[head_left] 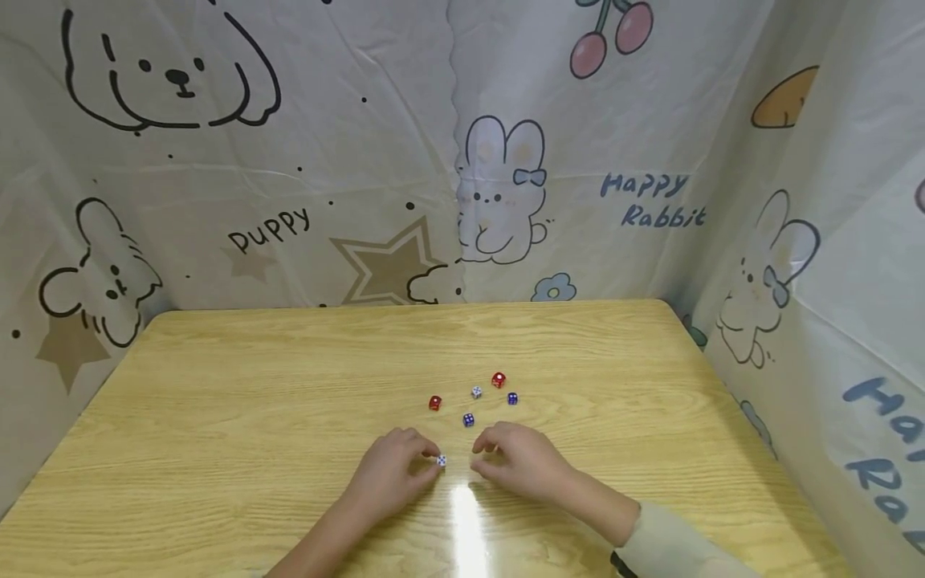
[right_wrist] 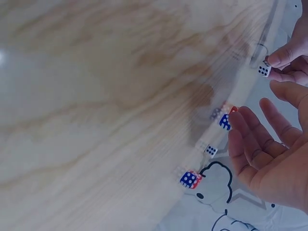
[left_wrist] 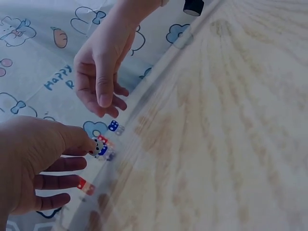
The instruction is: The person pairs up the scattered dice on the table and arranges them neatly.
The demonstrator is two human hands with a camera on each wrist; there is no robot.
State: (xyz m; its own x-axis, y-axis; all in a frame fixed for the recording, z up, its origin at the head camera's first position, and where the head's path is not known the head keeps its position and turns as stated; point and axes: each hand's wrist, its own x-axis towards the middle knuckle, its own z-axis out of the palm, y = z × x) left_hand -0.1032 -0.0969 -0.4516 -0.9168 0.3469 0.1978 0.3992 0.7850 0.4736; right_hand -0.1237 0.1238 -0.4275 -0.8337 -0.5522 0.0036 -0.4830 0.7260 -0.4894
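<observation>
My left hand (head_left: 393,475) pinches a white die (head_left: 442,461) with dark pips between thumb and index finger; the right wrist view shows that white die (right_wrist: 264,70) at the fingertips. Facing it, a short gap to the right, my right hand (head_left: 522,461) holds nothing, its fingers loosely bent. Beyond both hands, a blue die (head_left: 468,420) lies nearest, with a red die (head_left: 434,403) to its left. Farther back are a second white die (head_left: 476,392), another red die (head_left: 499,380) and another blue die (head_left: 512,398).
All this is on a light wood-grain table (head_left: 253,385). A printed cloth (head_left: 390,144) with cartoon animals hangs behind the table and along its sides. A bright light reflection shows on the tabletop between the forearms.
</observation>
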